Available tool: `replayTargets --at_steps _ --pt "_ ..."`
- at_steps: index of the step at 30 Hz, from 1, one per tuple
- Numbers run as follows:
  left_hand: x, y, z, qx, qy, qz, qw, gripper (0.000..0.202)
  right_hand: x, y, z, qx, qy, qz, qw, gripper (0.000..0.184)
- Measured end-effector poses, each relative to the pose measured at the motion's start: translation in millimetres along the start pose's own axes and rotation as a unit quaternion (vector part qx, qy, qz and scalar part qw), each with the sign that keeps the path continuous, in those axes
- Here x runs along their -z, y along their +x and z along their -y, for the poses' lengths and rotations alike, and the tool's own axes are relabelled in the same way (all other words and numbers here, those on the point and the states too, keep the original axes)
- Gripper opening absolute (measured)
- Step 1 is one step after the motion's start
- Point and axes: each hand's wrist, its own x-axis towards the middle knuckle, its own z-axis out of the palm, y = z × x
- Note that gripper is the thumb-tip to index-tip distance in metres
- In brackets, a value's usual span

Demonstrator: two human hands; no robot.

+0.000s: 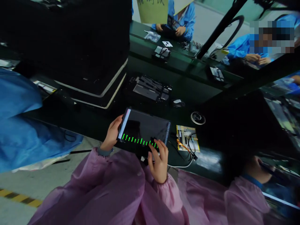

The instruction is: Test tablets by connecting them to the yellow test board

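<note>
A dark tablet (150, 123) with a lit screen is tilted up in front of me, green bars running along its lower edge. My left hand (112, 132) grips its left side, the thumb not clearly visible. Over the lower right part of the screen is my right hand (159, 161), fingers spread and fingertips at or just above the glass. To the right of the tablet lies a yellow-edged flat panel (187, 139) with an orange ribbon and black cables. A white cable (180, 166) curves below it.
Dark flat parts (152, 89) are stacked beyond the tablet. A round silver-rimmed object (198, 118) lies to the right. A large black box-like thing (82, 50) stands at left. Co-workers in blue sit across the bench; a pink-sleeved co-worker's hand (257, 172) is at right.
</note>
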Motion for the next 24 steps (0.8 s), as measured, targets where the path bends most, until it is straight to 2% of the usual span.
replayTargets --at_steps 5,7,9,12,15,18,21,24 --pt "-0.4 -1.2 -1.6 0.007 0.006 -0.006 1.0 0.054 -15.0 15.6 17.3 0.032 -0.028 0.048 0.998 0.033" --pt "0.5 0.2 0.0 -0.002 0.011 -0.007 1.0 0.052 -13.8 19.1 23.0 0.036 -0.04 0.051 0.997 0.032" --pt "1.9 2.0 2.4 -0.009 0.016 -0.012 1.0 0.05 -3.9 18.7 21.8 0.023 -0.036 0.031 0.999 0.033" --pt "4.6 3.6 5.5 -0.012 0.031 -0.007 0.999 0.049 28.5 13.0 -5.2 -0.048 -0.025 -0.058 0.997 0.033" --pt "7.8 3.5 7.1 -0.009 0.049 -0.003 0.999 0.051 73.2 3.8 -57.2 -0.162 -0.092 -0.165 0.969 0.027" --pt "11.0 4.1 8.9 0.009 0.057 -0.014 0.998 0.051 109.5 -7.0 -99.9 -0.229 -0.159 -0.196 0.94 0.025" --pt "13.3 5.6 12.2 0.01 0.06 -0.02 0.998 0.049 115.6 -12.6 -105.4 -0.218 -0.15 -0.188 0.946 0.024" --pt "13.5 5.8 14.3 -0.009 0.054 -0.019 0.998 0.046 91.5 -10.9 -80.9 -0.173 -0.092 -0.142 0.97 0.024"
